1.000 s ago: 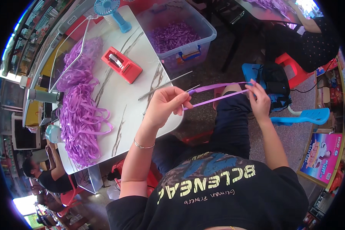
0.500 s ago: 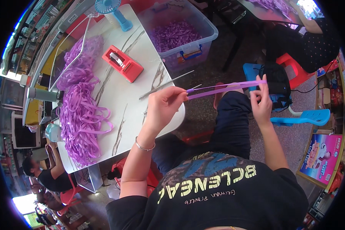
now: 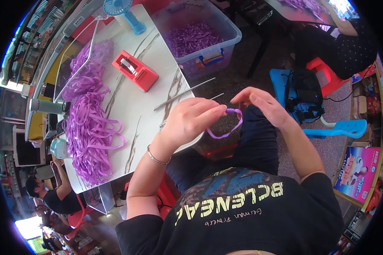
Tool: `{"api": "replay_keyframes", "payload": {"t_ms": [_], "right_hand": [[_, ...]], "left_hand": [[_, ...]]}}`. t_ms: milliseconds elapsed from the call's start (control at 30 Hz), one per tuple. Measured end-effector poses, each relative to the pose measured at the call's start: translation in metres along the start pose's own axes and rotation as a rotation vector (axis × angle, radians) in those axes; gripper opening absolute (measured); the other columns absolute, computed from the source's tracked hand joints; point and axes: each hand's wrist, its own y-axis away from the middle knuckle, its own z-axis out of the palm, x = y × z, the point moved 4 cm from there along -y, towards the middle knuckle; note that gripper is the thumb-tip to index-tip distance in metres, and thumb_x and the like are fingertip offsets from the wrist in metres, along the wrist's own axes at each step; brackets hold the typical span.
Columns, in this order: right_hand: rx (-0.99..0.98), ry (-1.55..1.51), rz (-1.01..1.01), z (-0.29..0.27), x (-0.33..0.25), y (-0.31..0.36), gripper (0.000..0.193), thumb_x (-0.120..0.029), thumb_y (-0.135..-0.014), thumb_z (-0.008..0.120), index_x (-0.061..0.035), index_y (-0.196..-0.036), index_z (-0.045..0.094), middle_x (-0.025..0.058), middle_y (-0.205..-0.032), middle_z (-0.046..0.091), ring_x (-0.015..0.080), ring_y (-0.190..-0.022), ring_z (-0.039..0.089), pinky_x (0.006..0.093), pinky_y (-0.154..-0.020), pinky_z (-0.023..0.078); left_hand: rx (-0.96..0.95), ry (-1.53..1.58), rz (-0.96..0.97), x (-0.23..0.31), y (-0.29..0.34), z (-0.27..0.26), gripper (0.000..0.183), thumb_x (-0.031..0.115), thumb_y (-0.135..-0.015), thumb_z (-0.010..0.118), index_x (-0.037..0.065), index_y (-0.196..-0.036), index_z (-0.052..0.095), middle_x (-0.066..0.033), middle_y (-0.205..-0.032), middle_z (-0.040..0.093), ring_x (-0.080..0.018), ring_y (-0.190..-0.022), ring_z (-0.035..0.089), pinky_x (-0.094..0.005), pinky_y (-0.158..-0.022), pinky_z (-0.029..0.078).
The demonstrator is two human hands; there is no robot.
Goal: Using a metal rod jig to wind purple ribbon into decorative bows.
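Note:
My left hand [image 3: 194, 117] pinches a purple ribbon [image 3: 226, 136] above my lap, beyond the table's corner. A small, tightly wound part of the ribbon sticks out at its fingertips, and the rest hangs below in a slack loop. Close on the right, my right hand [image 3: 266, 106] has its fingers stretched and slightly apart, beside the loop. Whether it touches the ribbon I cannot tell. Two thin metal rods [image 3: 185, 93] jut over the table edge just past my left hand. A heap of loose purple ribbons [image 3: 89, 140] lies along the table's left side.
On the white marbled table [image 3: 136, 127] stand a red tape dispenser [image 3: 135, 71] and a blue fan [image 3: 134, 21]. A clear plastic bin [image 3: 236, 36] with many small purple pieces is beyond it. To the right is a blue chair [image 3: 344, 129] with a black bag [image 3: 304, 91]. Other people sit nearby.
The ribbon was stretched taut between both hands and is now a slack loop. My right hand has come left toward my left hand and its fingers have left the ribbon's far end.

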Motion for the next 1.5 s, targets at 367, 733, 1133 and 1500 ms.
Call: {"api": "replay_keyframes", "payload": {"t_ms": [367, 733, 1133, 1500], "right_hand": [[-0.469, -0.312, 0.44, 0.01, 0.002, -0.013, 0.024, -0.022, -0.092, 0.05, -0.0004, -0.093, 0.061, 0.0062, -0.081, 0.065, 0.0103, -0.076, 0.06, 0.0232, -0.075, 0.042], [0.082, 0.898, -0.48, 0.007, -0.033, -0.01, 0.007, -0.008, -0.078, 0.06, -0.0095, -0.084, 0.065, 0.0014, -0.067, 0.063, 0.0175, -0.063, 0.057, 0.0297, -0.074, 0.041], [0.241, 0.348, -0.059, -0.024, 0.034, -0.014, 0.011, -0.01, -0.086, 0.055, -0.0018, -0.087, 0.063, 0.0022, -0.066, 0.061, 0.0039, -0.055, 0.053, 0.0183, -0.05, 0.039], [0.392, 0.172, 0.0, -0.004, 0.083, -0.05, 0.015, -0.014, -0.088, 0.056, -0.0021, -0.091, 0.064, -0.0002, -0.071, 0.061, 0.003, -0.064, 0.053, 0.0177, -0.057, 0.038]], "left_hand": [[-0.017, 0.043, -0.122, -0.005, -0.002, 0.002, 0.015, 0.007, -0.073, 0.064, 0.004, -0.087, 0.061, -0.0061, -0.075, 0.061, -0.0196, -0.064, 0.059, -0.0295, -0.056, 0.048], [-0.167, 1.444, -1.019, -0.053, 0.006, 0.049, 0.02, 0.021, -0.088, 0.056, 0.0, -0.087, 0.059, -0.0026, -0.068, 0.061, -0.0022, -0.052, 0.046, -0.014, -0.048, 0.035], [0.1, 0.499, -0.714, -0.085, -0.005, 0.032, 0.023, 0.015, -0.088, 0.057, 0.0, -0.104, 0.059, -0.0052, -0.095, 0.064, -0.0094, -0.086, 0.059, -0.0243, -0.076, 0.046], [0.247, 0.384, -0.878, -0.121, 0.022, 0.025, 0.017, 0.014, -0.086, 0.058, -0.001, -0.091, 0.064, 0.0002, -0.077, 0.063, -0.0039, -0.07, 0.052, -0.0198, -0.063, 0.041]]}}
